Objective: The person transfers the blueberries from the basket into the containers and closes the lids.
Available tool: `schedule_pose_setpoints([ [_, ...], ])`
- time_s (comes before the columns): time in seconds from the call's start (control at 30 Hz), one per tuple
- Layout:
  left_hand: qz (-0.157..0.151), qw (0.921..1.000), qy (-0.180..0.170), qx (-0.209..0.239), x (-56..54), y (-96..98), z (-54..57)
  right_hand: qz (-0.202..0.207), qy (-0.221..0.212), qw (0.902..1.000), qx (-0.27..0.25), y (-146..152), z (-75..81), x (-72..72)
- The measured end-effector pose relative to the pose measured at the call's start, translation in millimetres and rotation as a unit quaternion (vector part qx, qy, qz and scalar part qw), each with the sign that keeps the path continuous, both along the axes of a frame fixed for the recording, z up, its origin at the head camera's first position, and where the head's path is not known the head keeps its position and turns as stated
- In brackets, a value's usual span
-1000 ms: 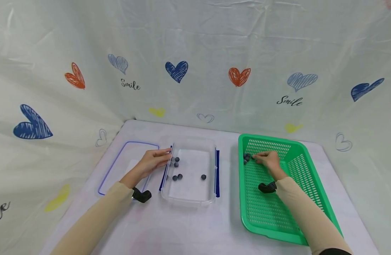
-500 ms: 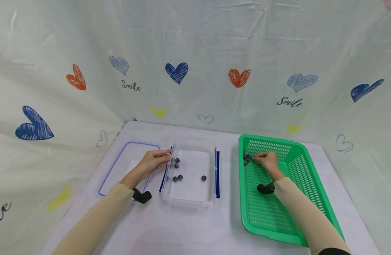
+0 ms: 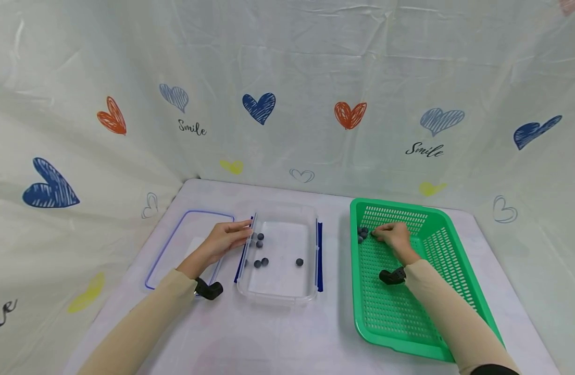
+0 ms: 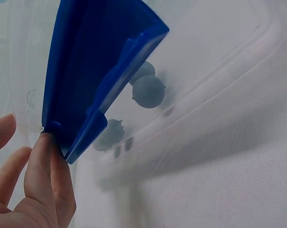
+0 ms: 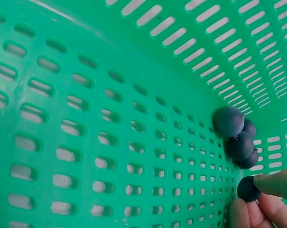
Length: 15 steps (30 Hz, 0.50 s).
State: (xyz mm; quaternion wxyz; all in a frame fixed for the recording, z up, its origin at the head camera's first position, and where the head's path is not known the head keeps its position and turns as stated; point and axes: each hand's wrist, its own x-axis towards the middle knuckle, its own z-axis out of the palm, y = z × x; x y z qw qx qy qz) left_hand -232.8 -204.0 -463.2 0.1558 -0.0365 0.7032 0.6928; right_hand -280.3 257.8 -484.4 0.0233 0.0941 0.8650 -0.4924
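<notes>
A clear plastic container (image 3: 283, 299) stands mid-table with several dark blueberries (image 3: 299, 262) in it. My left hand (image 3: 224, 239) touches its left side with fairly straight fingers; in the left wrist view, fingertips (image 4: 40, 147) meet the end of a hanging blue latch (image 4: 81, 71). Inside the green basket (image 3: 358, 291), my right hand (image 3: 396, 239) pinches one blueberry (image 5: 248, 189) between thumb and fingers, low beside the basket wall. Several more blueberries (image 5: 239, 145) lie clustered just beyond it, against the same wall.
Left of the container lies a clear lid with a blue rim (image 3: 167, 246), partly behind my left forearm. Another blue latch (image 3: 320, 258) sticks out on the container's right side. Behind the table hangs a pale curtain (image 3: 297, 62) printed with hearts.
Both hands stay almost where they were. The right fingers have closed in on the blueberry beside the cluster. The view has shifted very slightly.
</notes>
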Motion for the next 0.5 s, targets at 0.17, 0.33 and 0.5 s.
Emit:
schedule_pose_setpoints([
  [0.17,0.001,1.0,-0.003,-0.002,0.1,-0.1,-0.1,0.001,-0.002,0.9997,-0.023,2.6,1.5,1.2],
  [0.33,0.005,1.0,-0.006,-0.005,0.7,0.7,1.4,-0.002,-0.007,0.9996,-0.027,6.8,3.0,1.2],
  [0.5,0.009,0.9999,-0.01,-0.006,0.3,1.8,1.1,0.005,-0.018,0.9996,-0.021,11.1,5.5,1.4],
])
